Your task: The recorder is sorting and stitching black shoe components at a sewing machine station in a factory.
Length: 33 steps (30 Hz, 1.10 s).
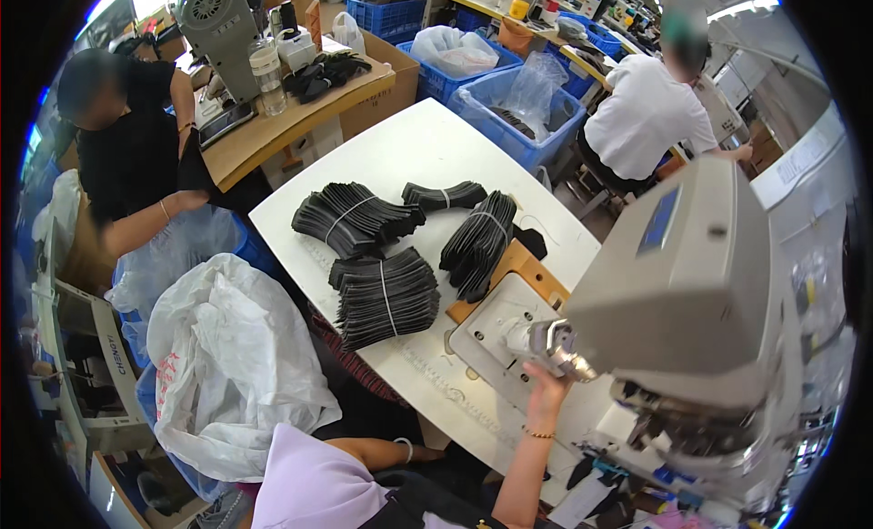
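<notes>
My right hand (546,391), a gold bracelet at its wrist, reaches up to the shiny metal head (559,349) of a large sewing machine (677,283). Its fingers look apart and no workpiece shows in it, though the metal covers some fingertips. Low and near my lap is my left hand (431,453), past a white bangle; its fingers are lost against dark cloth. On the white table (427,151) lie tied bundles of black curved pieces: a near bundle (386,294), a far-left bundle (355,218), a small bundle (444,196) and a bundle (480,241) against the machine's wooden plate (526,265).
A white sack (238,356) bulges beside the table's left edge. A co-worker (127,147) sits at a machine on the left; another in white (647,115) works at the far right. Blue crates (518,120) with plastic bags stand beyond the table.
</notes>
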{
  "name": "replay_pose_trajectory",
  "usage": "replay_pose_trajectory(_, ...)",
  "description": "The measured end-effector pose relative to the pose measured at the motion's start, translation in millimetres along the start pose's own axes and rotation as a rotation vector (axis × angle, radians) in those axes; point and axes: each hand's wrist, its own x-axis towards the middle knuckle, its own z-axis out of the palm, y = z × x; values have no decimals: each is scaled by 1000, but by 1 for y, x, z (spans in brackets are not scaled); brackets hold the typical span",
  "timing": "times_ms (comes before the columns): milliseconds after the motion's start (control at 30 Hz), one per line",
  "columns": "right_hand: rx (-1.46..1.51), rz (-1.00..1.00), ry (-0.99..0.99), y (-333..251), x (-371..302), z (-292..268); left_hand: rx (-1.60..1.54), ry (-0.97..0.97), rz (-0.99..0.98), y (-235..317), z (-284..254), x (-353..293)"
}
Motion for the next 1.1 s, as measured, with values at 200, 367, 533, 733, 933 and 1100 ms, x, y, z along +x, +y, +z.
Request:
replay_pose_trajectory(200, -7, 24, 59, -9, -12, 12, 121, 50, 209, -6, -26, 46)
replay_pose_trajectory(367, -4, -223, 127, 11, 1, 4, 299, 10, 336, -63, -50, -2)
replay_pose_trajectory(533, -9, -323, 60, 16, 36, -21, 420, -100, 498, -87, -56, -66)
replay_pose_trajectory(733, 1, -322, 23, 13, 50, -28, 594, -79, 648, -110, -70, -56)
replay_pose_trajectory(933, 2, -220, 39, 43, 14, -31, 803, 126, 687, -87, -143, 73)
replay_pose_trajectory(1100, -482, -168, -99, 74, 13, -138, 917, 259, 632, -66, -154, 128)
